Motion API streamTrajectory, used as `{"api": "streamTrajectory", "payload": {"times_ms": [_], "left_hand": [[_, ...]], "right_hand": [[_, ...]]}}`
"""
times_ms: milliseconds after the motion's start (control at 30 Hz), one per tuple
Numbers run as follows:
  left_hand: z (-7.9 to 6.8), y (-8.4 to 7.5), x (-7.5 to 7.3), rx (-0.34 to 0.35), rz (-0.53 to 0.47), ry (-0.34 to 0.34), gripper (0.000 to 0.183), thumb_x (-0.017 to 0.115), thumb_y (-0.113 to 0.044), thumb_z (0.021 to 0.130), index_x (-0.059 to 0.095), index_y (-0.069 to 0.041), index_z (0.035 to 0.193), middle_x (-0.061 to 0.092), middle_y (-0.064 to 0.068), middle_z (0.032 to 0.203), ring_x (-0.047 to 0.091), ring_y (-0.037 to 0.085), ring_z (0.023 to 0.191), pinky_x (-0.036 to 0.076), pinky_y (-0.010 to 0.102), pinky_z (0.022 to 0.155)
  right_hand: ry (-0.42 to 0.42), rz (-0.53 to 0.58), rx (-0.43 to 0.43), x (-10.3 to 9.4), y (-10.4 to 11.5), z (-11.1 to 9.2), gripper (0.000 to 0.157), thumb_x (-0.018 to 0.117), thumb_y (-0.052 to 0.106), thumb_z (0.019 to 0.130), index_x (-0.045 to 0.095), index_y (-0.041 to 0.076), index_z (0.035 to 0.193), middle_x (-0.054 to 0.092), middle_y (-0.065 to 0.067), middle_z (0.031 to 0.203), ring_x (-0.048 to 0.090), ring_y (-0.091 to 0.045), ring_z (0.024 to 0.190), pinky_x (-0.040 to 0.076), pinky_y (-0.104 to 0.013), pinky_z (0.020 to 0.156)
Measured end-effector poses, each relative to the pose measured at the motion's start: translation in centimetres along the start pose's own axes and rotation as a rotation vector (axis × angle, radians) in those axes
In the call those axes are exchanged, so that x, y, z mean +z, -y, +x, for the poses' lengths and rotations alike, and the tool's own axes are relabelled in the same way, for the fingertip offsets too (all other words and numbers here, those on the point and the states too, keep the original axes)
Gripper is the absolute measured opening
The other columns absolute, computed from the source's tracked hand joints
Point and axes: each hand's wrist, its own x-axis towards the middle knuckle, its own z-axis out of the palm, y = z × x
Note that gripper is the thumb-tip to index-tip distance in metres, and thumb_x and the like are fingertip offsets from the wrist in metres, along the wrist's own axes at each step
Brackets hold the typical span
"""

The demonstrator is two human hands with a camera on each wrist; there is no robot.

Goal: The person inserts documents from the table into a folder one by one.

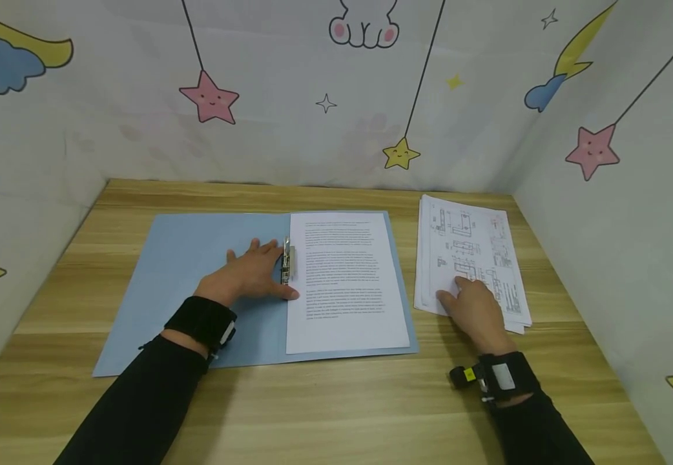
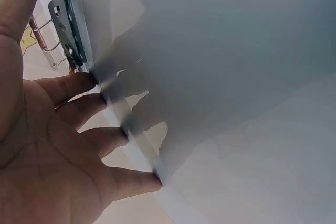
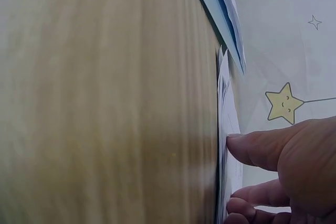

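A light blue folder (image 1: pixel 197 248) lies spread flat on the table, with a metal clip (image 1: pixel 285 261) along its spine. One printed page (image 1: pixel 345 284) covers most of its right half. My left hand (image 1: pixel 246 274) rests on the folder beside the clip, fingers spread; its thumb touches the page's left edge. In the left wrist view the fingertips (image 2: pixel 152 179) press against the folder's surface (image 2: pixel 236 51). To the right, a stack of technical drawings (image 1: pixel 470 239) lies slightly fanned. My right hand (image 1: pixel 476 310) touches its top sheet near the lower edge with thumb and fingertips.
The wooden table (image 1: pixel 336 413) has bare wood in front of the folder and a strip between folder and stack. Pale walls (image 1: pixel 290 148) printed with stars stand at the back and both sides. A small black camera (image 1: pixel 461 376) sticks out from my right wrist strap.
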Motion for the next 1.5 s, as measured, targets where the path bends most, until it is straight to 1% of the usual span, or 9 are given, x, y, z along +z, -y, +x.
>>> {"api": "streamTrajectory", "payload": {"times_ms": [133, 333, 467, 600, 700, 833, 1067, 1400, 1500], "left_hand": [[0.0, 0.1, 0.0, 0.002, -0.008, 0.004, 0.115, 0.072, -0.069, 0.069, 0.022, -0.011, 0.154, 0.014, 0.015, 0.162, -0.002, 0.044, 0.144, -0.002, 0.079, 0.102], [-0.2, 0.0, -0.1, 0.007, -0.012, 0.005, 0.114, 0.072, -0.068, 0.07, 0.023, -0.01, 0.154, 0.015, 0.016, 0.162, -0.001, 0.045, 0.144, -0.001, 0.08, 0.102], [-0.2, -0.1, -0.1, 0.011, -0.004, -0.001, 0.114, 0.072, -0.069, 0.069, 0.023, -0.01, 0.154, 0.015, 0.016, 0.161, 0.0, 0.045, 0.144, 0.0, 0.08, 0.102], [-0.3, -0.1, -0.2, 0.018, 0.001, -0.005, 0.113, 0.071, -0.069, 0.07, 0.023, -0.01, 0.154, 0.016, 0.016, 0.161, 0.0, 0.046, 0.144, 0.001, 0.08, 0.102], [-0.3, -0.1, -0.3, 0.02, 0.005, -0.006, 0.113, 0.071, -0.068, 0.071, 0.022, -0.01, 0.154, 0.015, 0.016, 0.161, 0.0, 0.046, 0.144, 0.001, 0.08, 0.102], [-0.3, -0.1, -0.4, 0.016, 0.008, -0.01, 0.112, 0.071, -0.068, 0.071, 0.022, -0.01, 0.154, 0.015, 0.016, 0.162, 0.0, 0.045, 0.144, 0.001, 0.08, 0.103], [-0.2, -0.1, 0.1, 0.017, 0.006, -0.012, 0.114, 0.071, -0.07, 0.07, 0.023, -0.009, 0.154, 0.016, 0.016, 0.161, 0.001, 0.046, 0.144, 0.001, 0.08, 0.102], [-0.3, -0.2, 0.1, 0.008, 0.026, -0.021, 0.114, 0.071, -0.07, 0.07, 0.023, -0.009, 0.154, 0.017, 0.016, 0.161, 0.002, 0.045, 0.144, 0.003, 0.08, 0.102], [-0.2, -0.2, 0.0, 0.015, 0.027, -0.022, 0.113, 0.071, -0.07, 0.07, 0.024, -0.01, 0.153, 0.018, 0.016, 0.161, 0.003, 0.046, 0.144, 0.003, 0.08, 0.102]], "right_hand": [[0.015, -0.003, 0.006, -0.4, -0.4, 0.1, 0.059, 0.058, 0.035, 0.094, 0.051, -0.012, 0.13, 0.055, -0.036, 0.127, 0.052, -0.05, 0.115, 0.048, -0.06, 0.086], [0.041, -0.024, 0.116, -1.7, -3.2, 1.2, 0.061, 0.055, 0.039, 0.095, 0.05, -0.011, 0.131, 0.053, -0.037, 0.128, 0.053, -0.049, 0.109, 0.048, -0.058, 0.079], [0.037, -0.027, 0.203, -2.5, -5.7, 1.9, 0.066, 0.055, 0.042, 0.094, 0.047, -0.013, 0.13, 0.054, -0.038, 0.121, 0.055, -0.044, 0.097, 0.048, -0.051, 0.069], [0.026, -0.019, 0.306, -3.1, -7.8, 2.0, 0.072, 0.058, 0.052, 0.09, 0.054, -0.014, 0.119, 0.059, -0.03, 0.102, 0.055, -0.033, 0.073, 0.044, -0.04, 0.052], [0.017, -0.025, 0.347, -3.4, -8.5, 1.9, 0.079, 0.058, 0.061, 0.087, 0.057, -0.014, 0.111, 0.058, -0.027, 0.093, 0.053, -0.029, 0.064, 0.042, -0.037, 0.046], [-0.013, -0.057, 0.353, -3.4, -8.3, 1.7, 0.085, 0.059, 0.064, 0.084, 0.056, -0.016, 0.11, 0.051, -0.028, 0.093, 0.05, -0.032, 0.067, 0.041, -0.038, 0.046], [-0.089, -0.151, 0.315, -3.5, -7.3, 1.3, 0.084, 0.065, 0.057, 0.083, 0.049, -0.021, 0.11, 0.04, -0.028, 0.09, 0.047, -0.037, 0.067, 0.037, -0.041, 0.046], [-0.137, -0.205, 0.3, -3.3, -6.8, 1.6, 0.081, 0.07, 0.049, 0.083, 0.045, -0.023, 0.113, 0.041, -0.031, 0.089, 0.049, -0.04, 0.066, 0.036, -0.043, 0.047], [-0.152, -0.178, 0.299, -3.5, -6.8, 1.6, 0.07, 0.069, 0.041, 0.085, 0.047, -0.021, 0.111, 0.046, -0.031, 0.089, 0.051, -0.04, 0.068, 0.037, -0.043, 0.046]]}}
